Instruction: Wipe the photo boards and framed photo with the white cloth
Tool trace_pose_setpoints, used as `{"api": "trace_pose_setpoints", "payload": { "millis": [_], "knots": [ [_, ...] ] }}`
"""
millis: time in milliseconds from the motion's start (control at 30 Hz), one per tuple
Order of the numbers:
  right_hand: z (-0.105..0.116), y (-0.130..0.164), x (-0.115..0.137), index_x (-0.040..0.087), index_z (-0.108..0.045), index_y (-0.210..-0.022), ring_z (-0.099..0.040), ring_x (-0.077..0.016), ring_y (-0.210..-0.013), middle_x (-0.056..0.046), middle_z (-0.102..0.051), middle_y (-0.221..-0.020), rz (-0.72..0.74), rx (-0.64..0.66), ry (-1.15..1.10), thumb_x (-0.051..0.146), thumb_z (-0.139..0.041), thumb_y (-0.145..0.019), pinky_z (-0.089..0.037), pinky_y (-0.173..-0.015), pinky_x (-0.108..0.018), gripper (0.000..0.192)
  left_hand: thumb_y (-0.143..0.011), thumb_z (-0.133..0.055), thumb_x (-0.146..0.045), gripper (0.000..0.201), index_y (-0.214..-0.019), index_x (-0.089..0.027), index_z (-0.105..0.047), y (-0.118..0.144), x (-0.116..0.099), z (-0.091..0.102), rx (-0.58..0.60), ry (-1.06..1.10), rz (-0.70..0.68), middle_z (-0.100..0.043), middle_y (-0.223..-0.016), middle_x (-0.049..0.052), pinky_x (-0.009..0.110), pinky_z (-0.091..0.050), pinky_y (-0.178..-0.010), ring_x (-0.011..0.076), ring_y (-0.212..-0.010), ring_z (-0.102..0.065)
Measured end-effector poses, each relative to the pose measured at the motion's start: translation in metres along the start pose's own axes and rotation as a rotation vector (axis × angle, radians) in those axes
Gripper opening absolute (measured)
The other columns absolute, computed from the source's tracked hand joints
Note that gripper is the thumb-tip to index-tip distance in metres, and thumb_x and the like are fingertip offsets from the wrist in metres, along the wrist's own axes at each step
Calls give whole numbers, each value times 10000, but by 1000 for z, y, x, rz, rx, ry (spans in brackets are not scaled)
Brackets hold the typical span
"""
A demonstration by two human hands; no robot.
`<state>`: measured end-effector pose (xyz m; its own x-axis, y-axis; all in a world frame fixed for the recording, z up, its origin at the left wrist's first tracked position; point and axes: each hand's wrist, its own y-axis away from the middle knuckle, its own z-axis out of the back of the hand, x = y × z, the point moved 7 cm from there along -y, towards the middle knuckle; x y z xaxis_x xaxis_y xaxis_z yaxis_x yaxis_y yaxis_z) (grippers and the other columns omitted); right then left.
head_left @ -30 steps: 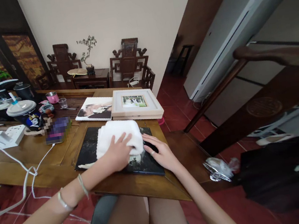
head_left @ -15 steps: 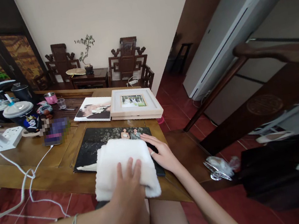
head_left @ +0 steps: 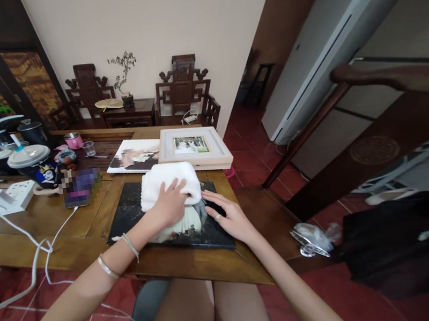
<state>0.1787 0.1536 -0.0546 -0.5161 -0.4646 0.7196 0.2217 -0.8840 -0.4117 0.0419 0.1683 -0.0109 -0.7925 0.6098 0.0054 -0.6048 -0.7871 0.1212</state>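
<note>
A dark photo panel (head_left: 124,207) with a picture printed on it lies on the wooden table in front of me. Across its upper part rests a folded white towel (head_left: 168,176), which covers some of the picture, including the upper part of the white dress. My left hand (head_left: 170,203) holds the towel from above, fingers spread over the cloth and thumb side at its fold. At the panel's right edge my right hand (head_left: 229,216) lies with its fingers stretched out, touching the panel and holding nothing.
Behind the panel are a white-framed picture (head_left: 211,142) and another photo print (head_left: 125,161). To the left lie a phone (head_left: 82,187), a lidded cup (head_left: 38,166), a power strip (head_left: 12,198) and white cables. A wooden chair (head_left: 376,151) stands at the right.
My left hand has pushed the towel away from me, from the panel's near edge to its far part. The dress in the picture is now uncovered. My right hand has stayed in place.
</note>
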Motion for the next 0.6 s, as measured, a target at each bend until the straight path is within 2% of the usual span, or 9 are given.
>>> {"api": "trace_pose_setpoints", "payload": {
  "millis": [133,300,467,600],
  "knots": [
    [7,2,-6,258,-574,-1279,-517,-261,-1246,-75,-577,-1338,-84,-81,-105,455,-495,-901,-358,-1084,-464,433,-806,-466,-74,439,-1230,-88,-580,22,-33,-10,11,-5,-43,-216,-1549,172,614,-246,-1089,380,-1423,-178],
    [9,6,-18,255,-526,-1330,-443,-263,-1314,-52,-509,-1412,-203,-133,-248,547,-440,-904,-315,-1113,-431,523,-863,-451,-161,320,-1089,-107,-670,40,-74,-11,-114,-1,-110,-257,-1531,191,650,-230,-1076,414,-1407,-202],
    [5,6,-22,254,-537,-1324,-454,-254,-1307,-55,-511,-1410,-232,-104,-352,560,-392,-920,-313,-1119,-429,527,-879,-498,-255,294,-1067,-154,-700,54,-100,-15,-29,-41,-163,-295,-1516,183,664,-278,-1039,443,-1379,-259],
    [6,3,-14,253,-598,-1255,-472,-247,-1294,-66,-557,-1364,-167,-69,-258,517,-418,-926,-301,-1124,-462,459,-877,-522,-289,277,-1032,-159,-710,93,-110,-15,16,-63,-250,-399,-1465,170,540,-410,-987,407,-1310,-407]
  ]
}}
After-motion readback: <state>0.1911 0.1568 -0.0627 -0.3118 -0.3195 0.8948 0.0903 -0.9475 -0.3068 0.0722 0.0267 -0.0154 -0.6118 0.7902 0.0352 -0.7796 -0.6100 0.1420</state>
